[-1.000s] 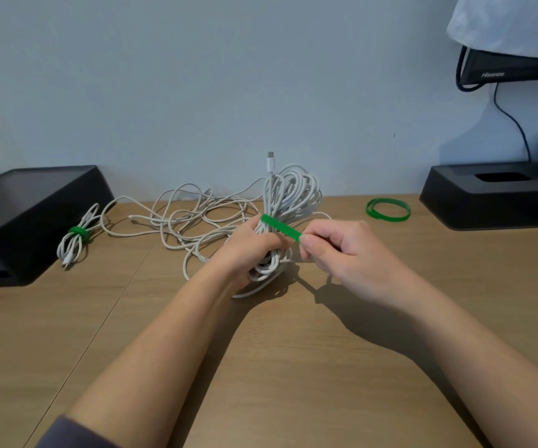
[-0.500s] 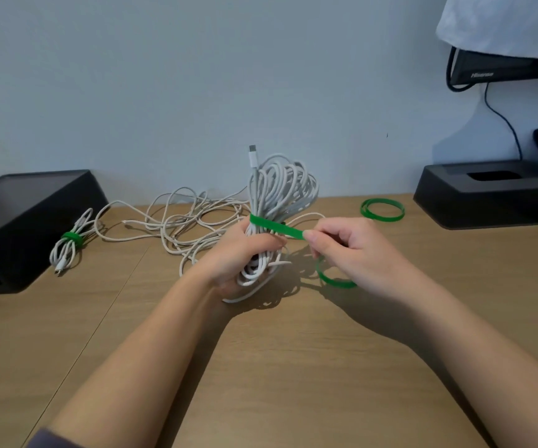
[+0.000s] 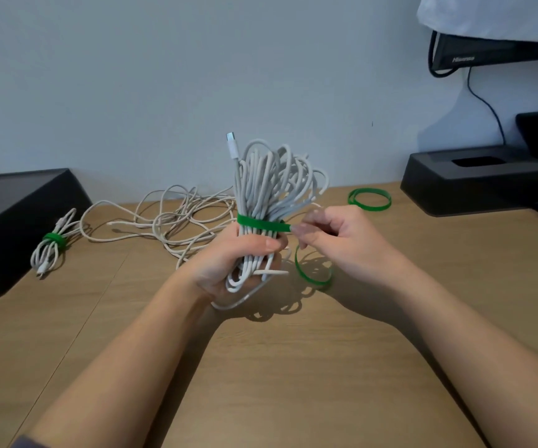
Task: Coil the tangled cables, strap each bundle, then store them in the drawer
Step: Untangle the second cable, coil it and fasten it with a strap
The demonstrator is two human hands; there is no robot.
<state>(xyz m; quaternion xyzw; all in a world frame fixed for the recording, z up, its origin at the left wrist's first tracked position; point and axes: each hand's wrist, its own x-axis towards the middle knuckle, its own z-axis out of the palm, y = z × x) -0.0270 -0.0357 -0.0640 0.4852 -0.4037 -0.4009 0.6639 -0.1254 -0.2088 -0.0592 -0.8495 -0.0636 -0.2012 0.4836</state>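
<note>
A plain pale blue-grey wall [image 3: 164,76] fills the upper half of the frame, evenly lit and bare. Below it a wooden desk [image 3: 293,367] with a light oak grain spans the lower half, soft shadows falling on it near the centre. At the left edge sits a black box [image 3: 12,221] with a slanted side. At the right, a black stand [image 3: 474,185] rests against the wall. In the upper right corner hangs a black screen [image 3: 487,53], partly draped by a white cloth [image 3: 494,14], with a dark cord [image 3: 484,105] trailing down the wall.
</note>
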